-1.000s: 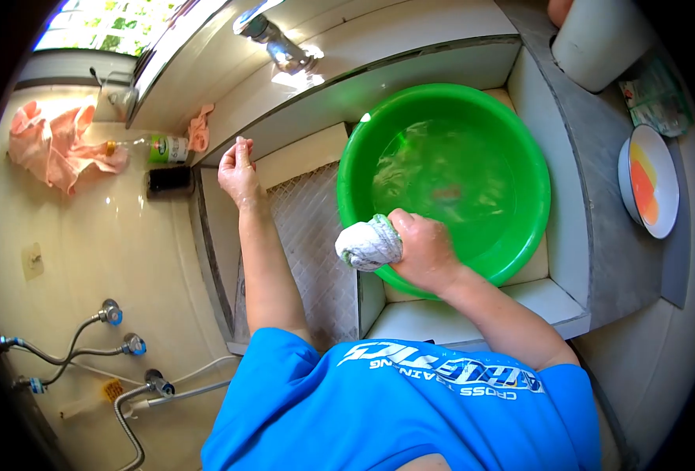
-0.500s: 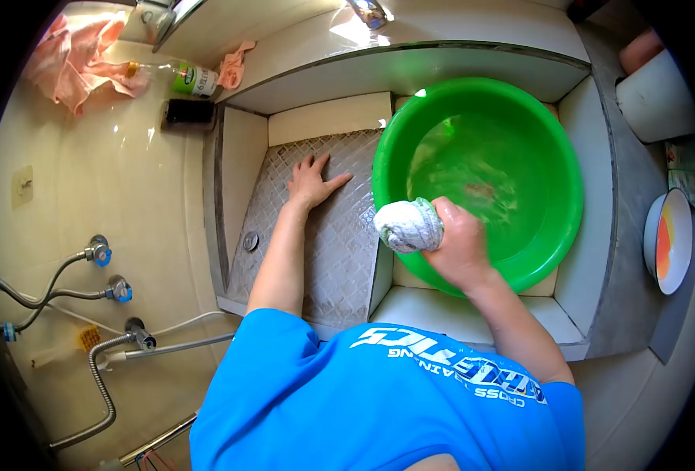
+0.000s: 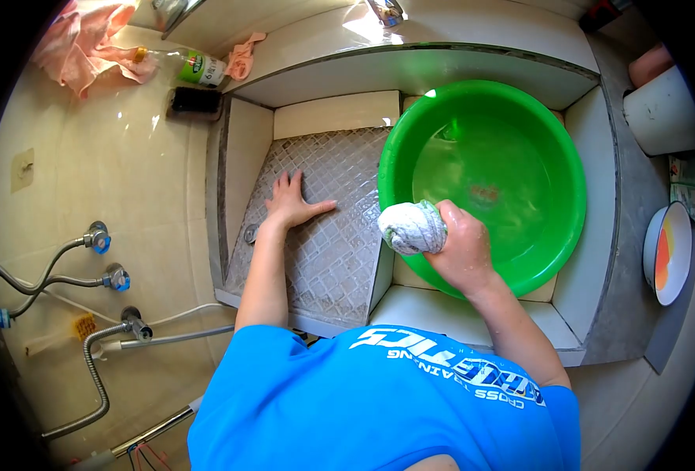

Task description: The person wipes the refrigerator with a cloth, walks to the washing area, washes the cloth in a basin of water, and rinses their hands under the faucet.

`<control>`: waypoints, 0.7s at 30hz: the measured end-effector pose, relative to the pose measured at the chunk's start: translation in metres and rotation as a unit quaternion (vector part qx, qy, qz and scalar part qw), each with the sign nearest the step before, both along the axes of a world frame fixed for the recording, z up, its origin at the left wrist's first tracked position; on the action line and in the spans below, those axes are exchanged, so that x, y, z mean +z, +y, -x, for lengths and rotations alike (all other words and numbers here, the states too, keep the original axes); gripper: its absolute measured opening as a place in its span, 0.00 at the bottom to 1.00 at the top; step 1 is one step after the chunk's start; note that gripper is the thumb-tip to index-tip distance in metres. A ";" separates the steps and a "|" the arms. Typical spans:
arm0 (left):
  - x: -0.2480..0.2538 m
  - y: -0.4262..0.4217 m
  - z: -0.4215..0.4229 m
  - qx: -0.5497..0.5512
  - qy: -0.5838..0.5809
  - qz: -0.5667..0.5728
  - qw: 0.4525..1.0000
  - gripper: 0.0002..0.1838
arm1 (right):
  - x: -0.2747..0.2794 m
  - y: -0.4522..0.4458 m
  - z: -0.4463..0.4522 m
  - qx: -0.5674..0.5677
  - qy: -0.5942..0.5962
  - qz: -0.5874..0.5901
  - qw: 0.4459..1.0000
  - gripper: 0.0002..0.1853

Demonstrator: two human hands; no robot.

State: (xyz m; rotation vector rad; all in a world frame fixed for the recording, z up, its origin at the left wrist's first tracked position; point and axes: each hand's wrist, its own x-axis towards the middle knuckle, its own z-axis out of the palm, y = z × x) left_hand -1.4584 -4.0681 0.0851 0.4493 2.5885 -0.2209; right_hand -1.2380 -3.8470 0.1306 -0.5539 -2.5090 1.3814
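My left hand (image 3: 291, 206) rests on the ridged washing slab (image 3: 336, 259), fingers spread and holding nothing. My right hand (image 3: 465, 247) is closed around one end of a bunched white cloth (image 3: 413, 228), which hangs over the near left rim of the green basin (image 3: 575, 188). Water fills part of the basin, and a blurry reddish patch shows near its middle. A round drain (image 3: 250, 233) lies at the left side of the slab, beside my left wrist.
A tap (image 3: 385, 12) is above the basin. At upper left are a pink cloth (image 3: 88, 47), a bottle (image 3: 201, 69) and a black brush (image 3: 193, 103). A white enamel bowl (image 3: 680, 255) and a white bucket (image 3: 665, 114) stand at right.
My left hand, earlier raised with its fingers pinched, has come down onto the slab and slid toward its left side. My right hand still grips the cloth. The view has shifted.
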 end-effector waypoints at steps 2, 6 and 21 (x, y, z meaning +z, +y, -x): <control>0.009 -0.004 -0.004 0.027 0.022 -0.019 0.999 0.59 | 0.000 0.000 0.000 -0.002 -0.009 0.004 1.000 0.15; 0.017 -0.002 -0.011 0.059 0.158 -0.041 0.985 0.47 | 0.001 0.001 -0.001 0.021 0.020 -0.004 1.000 0.14; -0.110 0.214 -0.098 0.378 -0.255 -0.475 0.753 0.21 | 0.017 -0.004 -0.002 0.033 0.228 -0.035 0.973 0.14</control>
